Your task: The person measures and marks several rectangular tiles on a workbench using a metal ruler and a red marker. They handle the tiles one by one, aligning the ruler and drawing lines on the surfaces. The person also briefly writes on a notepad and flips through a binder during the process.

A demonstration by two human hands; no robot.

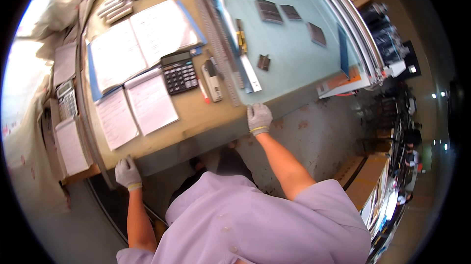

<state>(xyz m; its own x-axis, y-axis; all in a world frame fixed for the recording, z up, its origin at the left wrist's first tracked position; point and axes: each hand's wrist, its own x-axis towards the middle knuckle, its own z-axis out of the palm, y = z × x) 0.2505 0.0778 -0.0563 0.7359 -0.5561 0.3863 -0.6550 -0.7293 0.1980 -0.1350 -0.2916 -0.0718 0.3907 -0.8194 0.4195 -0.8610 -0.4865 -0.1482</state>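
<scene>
Both my hands wear pale grey knit gloves with yellow cuffs. My left hand point(128, 173), fingers curled, is at the near left corner of the table point(196, 129), closed on its edge. My right hand point(259, 118) is closed on the front edge near the middle, close to the ends of long metal rulers point(228, 77). Farther in lie a black calculator point(179, 73), a stapler-like tool point(212, 82) and a red-tipped pen point(203, 92). An open notebook point(151, 102) and a larger open blue folder point(142, 43) with paper sheets spread over the left half.
On the blue-green right surface lie a yellow cutter knife point(241, 36), a dark clip point(263, 62) and dark grey rectangular pieces point(269, 11). A metal rail point(351, 18) bounds the right side. Another calculator point(67, 101) sits at far left; a cardboard box point(360, 175) stands at lower right.
</scene>
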